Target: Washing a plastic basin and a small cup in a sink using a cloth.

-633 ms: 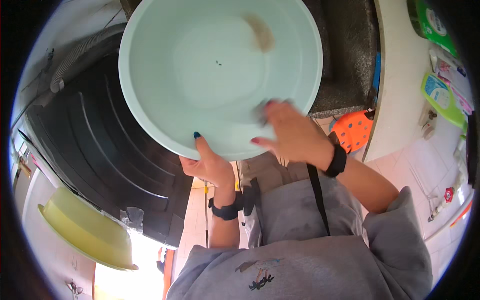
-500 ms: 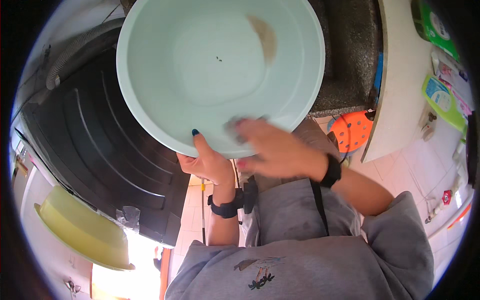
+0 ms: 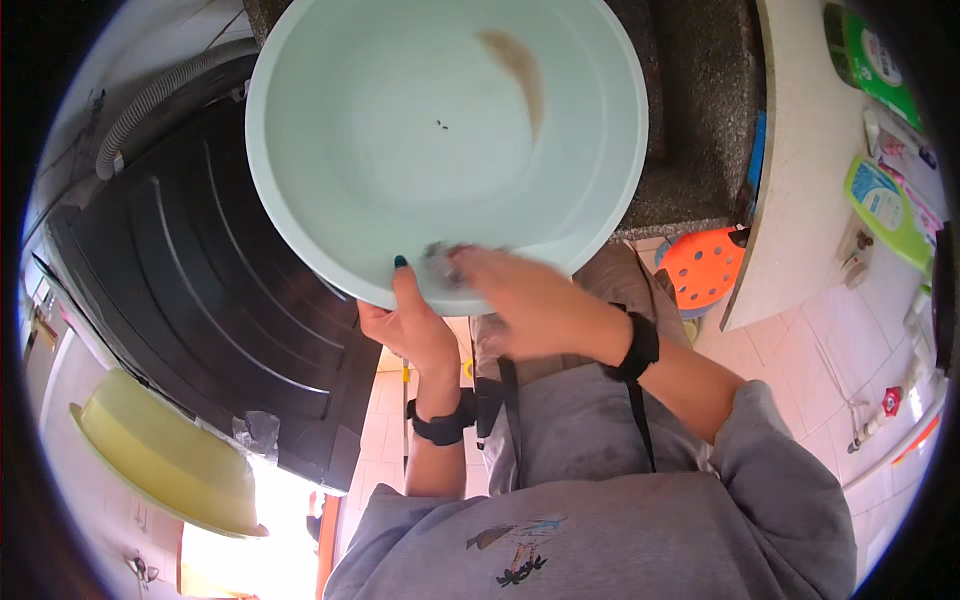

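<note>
A large pale green plastic basin (image 3: 300, 190) faces up in front of me, with a little water, a brownish patch on its far right and a few dark specks at its bottom. My left hand (image 3: 415, 325) grips the near rim, thumb over the inside and fingers beneath. Pressed to the inner wall near that thumb is a grey steel wool scrubber (image 3: 440, 265), smeared by motion. My right hand (image 3: 530, 300) is closed on it, its fingers blurred.
A dark stone sink (image 3: 690, 200) lies behind and right of the basin. To the left stands a black ridged washing machine top (image 3: 220, 270). A yellow-green basin (image 3: 165, 450) hangs lower left. An orange perforated piece (image 3: 703, 270) and bottles (image 3: 885, 205) are at right.
My right hand has slid left along the inner wall with the scrubber, closer to my left thumb. The basin has shifted slightly; my left hand still holds its rim.
</note>
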`<state>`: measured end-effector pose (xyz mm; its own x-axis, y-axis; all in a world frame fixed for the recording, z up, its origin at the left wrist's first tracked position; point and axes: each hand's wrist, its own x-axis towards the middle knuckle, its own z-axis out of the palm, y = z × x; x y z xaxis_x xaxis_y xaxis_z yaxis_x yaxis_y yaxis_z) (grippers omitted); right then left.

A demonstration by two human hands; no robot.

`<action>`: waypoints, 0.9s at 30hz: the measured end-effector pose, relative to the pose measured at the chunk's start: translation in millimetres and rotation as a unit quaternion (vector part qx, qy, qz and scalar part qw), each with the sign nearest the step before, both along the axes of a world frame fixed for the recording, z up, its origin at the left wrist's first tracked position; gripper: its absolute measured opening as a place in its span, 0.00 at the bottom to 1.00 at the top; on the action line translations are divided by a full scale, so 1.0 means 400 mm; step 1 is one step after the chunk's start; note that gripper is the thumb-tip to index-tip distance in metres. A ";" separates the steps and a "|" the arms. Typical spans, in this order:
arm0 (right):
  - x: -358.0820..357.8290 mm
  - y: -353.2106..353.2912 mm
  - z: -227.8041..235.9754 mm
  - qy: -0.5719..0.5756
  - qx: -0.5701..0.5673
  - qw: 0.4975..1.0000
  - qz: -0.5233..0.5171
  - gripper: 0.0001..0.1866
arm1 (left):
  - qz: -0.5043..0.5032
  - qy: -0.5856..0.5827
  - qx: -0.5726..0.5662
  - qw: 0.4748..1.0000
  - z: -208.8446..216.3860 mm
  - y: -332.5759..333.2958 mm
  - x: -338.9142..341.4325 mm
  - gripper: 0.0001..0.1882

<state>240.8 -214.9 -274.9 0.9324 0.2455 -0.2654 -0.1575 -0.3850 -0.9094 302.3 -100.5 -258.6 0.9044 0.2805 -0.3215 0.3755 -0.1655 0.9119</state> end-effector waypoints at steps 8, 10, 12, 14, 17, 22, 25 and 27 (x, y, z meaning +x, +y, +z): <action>-0.054 -0.050 -0.082 -0.094 -0.250 0.961 0.069 0.11 | -0.253 0.234 0.138 0.929 0.056 0.072 0.138 0.06; -0.061 -0.061 -0.079 -0.092 -0.244 0.962 0.084 0.12 | -0.246 0.127 0.136 0.951 0.059 0.065 0.223 0.08; -0.072 -0.078 -0.075 -0.116 -0.224 0.966 0.058 0.14 | -0.333 0.094 0.162 0.924 0.068 0.071 0.343 0.12; -0.080 -0.094 -0.064 -0.127 -0.212 0.968 0.052 0.15 | -0.396 0.105 0.188 0.893 0.072 0.046 0.452 0.12; -0.075 -0.122 -0.043 -0.150 -0.190 0.968 0.061 0.15 | -0.459 0.145 0.164 0.861 0.073 -0.016 0.559 0.14; -0.091 -0.223 -0.061 -0.030 -0.074 0.992 0.101 0.24 | -0.428 0.178 0.133 0.876 0.060 -0.064 0.518 0.16; -0.095 -0.297 -0.063 -0.009 -0.118 0.991 0.062 0.33 | -0.314 0.143 0.141 0.928 0.083 -0.038 0.406 0.21; -0.084 -0.302 -0.084 0.061 -0.133 0.987 0.069 0.39 | -0.257 0.115 0.122 0.952 0.101 -0.025 0.314 0.19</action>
